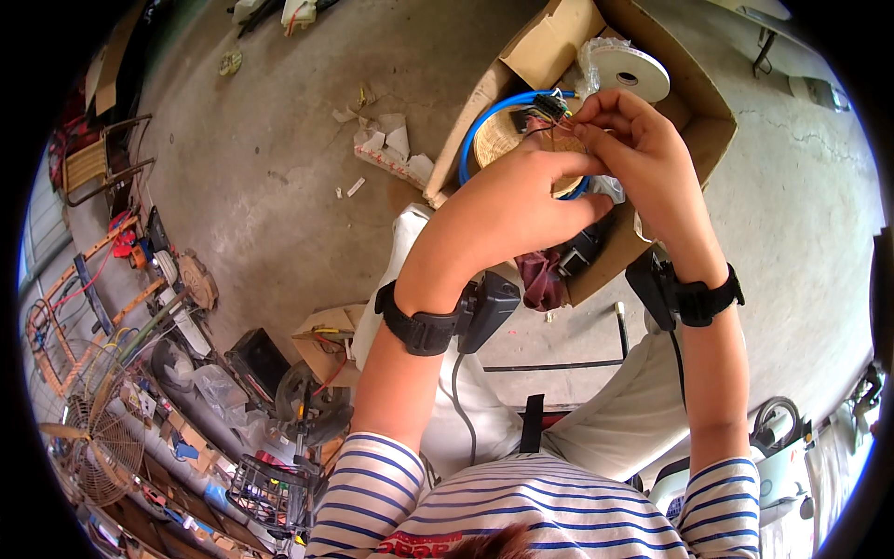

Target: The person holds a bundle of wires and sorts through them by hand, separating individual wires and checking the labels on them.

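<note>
Over an open cardboard box (715, 121), both my hands work close together. My left hand (549, 182) is closed around thin coloured wires, its fingertips partly hidden behind the hand. A small black connector block (549, 105) shows just beyond those fingers, with wires at its end. My right hand (638, 140) pinches a thin wire (570, 121) beside the connector, thumb against fingertips. Below them in the box are a coil of blue cable (467, 140) and a round tan piece (494, 144). Farther in stands a white spool (643, 70) next to clear plastic wrap.
Dark red cloth (542, 281) and a black object (582, 250) lie at the box's near end. Torn cardboard (386, 140) lies on the concrete floor to the left. A fan (93, 447), a black case (258, 361) and cluttered parts line the left side.
</note>
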{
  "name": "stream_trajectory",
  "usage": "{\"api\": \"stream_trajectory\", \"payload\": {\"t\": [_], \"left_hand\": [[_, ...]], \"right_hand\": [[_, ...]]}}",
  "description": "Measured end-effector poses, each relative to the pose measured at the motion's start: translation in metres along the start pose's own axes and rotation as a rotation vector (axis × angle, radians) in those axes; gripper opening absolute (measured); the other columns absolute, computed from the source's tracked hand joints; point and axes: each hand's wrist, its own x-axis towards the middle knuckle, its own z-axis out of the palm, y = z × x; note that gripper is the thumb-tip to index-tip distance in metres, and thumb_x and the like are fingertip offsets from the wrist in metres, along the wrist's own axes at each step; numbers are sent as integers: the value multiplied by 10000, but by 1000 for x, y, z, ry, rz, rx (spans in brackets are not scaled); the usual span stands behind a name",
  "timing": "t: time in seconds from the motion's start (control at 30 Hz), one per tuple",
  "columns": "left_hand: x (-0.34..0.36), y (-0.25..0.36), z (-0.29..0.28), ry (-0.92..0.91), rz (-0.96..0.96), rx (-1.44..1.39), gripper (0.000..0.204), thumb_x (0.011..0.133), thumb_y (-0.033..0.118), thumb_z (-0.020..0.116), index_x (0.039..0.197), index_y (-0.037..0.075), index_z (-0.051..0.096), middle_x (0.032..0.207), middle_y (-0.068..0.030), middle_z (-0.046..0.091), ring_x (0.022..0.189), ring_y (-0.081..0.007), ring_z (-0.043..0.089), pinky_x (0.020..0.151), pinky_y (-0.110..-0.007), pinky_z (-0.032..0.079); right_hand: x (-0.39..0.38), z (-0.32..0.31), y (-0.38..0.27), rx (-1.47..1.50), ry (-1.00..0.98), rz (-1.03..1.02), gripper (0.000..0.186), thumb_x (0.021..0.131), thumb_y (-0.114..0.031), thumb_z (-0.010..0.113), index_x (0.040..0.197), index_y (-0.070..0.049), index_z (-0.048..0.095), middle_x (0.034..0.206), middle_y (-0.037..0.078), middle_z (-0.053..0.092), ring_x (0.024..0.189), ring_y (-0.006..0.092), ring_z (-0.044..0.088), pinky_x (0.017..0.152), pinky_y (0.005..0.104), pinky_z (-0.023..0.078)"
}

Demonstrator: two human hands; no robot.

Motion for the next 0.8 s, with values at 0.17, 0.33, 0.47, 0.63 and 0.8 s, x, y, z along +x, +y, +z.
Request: {"api": "stream_trajectory", "payload": {"t": [0.17, 0.33, 0.47, 0.63, 0.8], "left_hand": [[0, -9, 4, 137, 312, 197, 406, 819, 183, 681, 1189, 51, 580, 1143, -89, 582, 928, -155, 611, 813, -269, 465], [8, 5, -5, -62, 130, -788, 387, 853, -45, 465, 1238, -9, 461, 1231, -124, 537, 966, -220, 629, 879, -299, 491], [12, 1, -5, 153, 82, -609, 486, 826, -112, 412, 1297, 2, 372, 1221, -173, 530, 909, -212, 650, 830, -296, 528], [18, -6, 2, 157, 111, -363, 578, 815, -92, 514, 1349, 53, 347, 1217, -145, 538, 897, -192, 645, 803, -293, 531], [14, 3, 6, 194, 131, -59, 637, 811, 8, 641, 1367, 93, 344, 1181, -109, 562, 889, -183, 642, 741, -285, 511]], "right_hand": [[-2, -2, -9, 129, 17, 60, 115, 860, -64, 567, 955, 0, 561, 903, 36, 625, 818, 79, 583, 709, 201, 461], [0, -14, -15, 421, 30, 167, 110, 883, -93, 572, 980, -48, 545, 890, -10, 610, 702, 36, 519, 623, 164, 410], [0, -15, -11, 460, 25, 144, 97, 882, -97, 573, 966, -59, 543, 865, -27, 599, 653, 24, 479, 575, 156, 371], [-2, -15, -11, 466, 0, 143, 80, 882, -85, 565, 955, -60, 545, 828, -28, 594, 646, 19, 486, 553, 158, 361], [-1, -13, -11, 486, 14, 142, 70, 878, -68, 562, 941, -44, 544, 816, -23, 588, 626, 24, 484, 550, 156, 365]]}}
